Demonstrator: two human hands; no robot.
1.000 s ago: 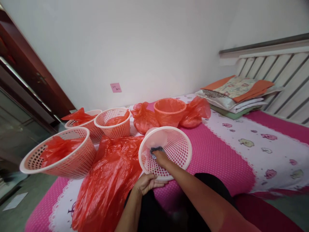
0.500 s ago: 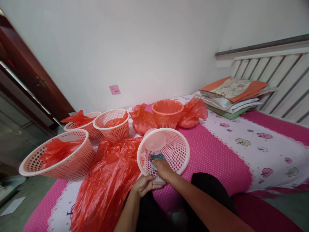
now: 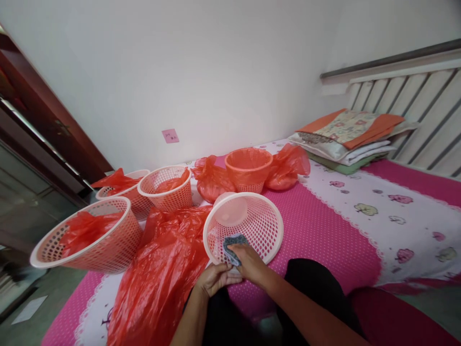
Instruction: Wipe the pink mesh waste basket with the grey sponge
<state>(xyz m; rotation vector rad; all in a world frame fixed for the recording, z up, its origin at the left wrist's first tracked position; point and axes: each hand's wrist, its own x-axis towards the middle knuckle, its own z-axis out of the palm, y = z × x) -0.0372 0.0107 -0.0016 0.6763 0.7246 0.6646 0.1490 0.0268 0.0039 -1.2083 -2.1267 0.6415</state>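
Observation:
A pink plastic waste basket [image 3: 264, 223] with perforated walls lies tipped on the bed, its mouth turned toward me. My left hand [image 3: 218, 278] grips the near rim from below. Inside the mouth, my right hand [image 3: 248, 262] presses a grey-blue cloth [image 3: 235, 246] against the lower wall; its fingertips are partly hidden by the cloth. Left of the basket, a crumpled red plastic bag [image 3: 158, 269] is spread over the bed edge.
Several more pink baskets stand on the bed, one at the left [image 3: 118, 245] with a red bag inside. Behind, a red-lined basket [image 3: 248, 166] stands between two knotted red bags. Folded bedding [image 3: 355, 132] is stacked by the radiator [image 3: 432, 110]. A door [image 3: 54, 115] is at far left.
My right hand and the cloth have shifted slightly toward me along the basket's inner wall. My left hand keeps its hold on the rim. The view has turned slightly.

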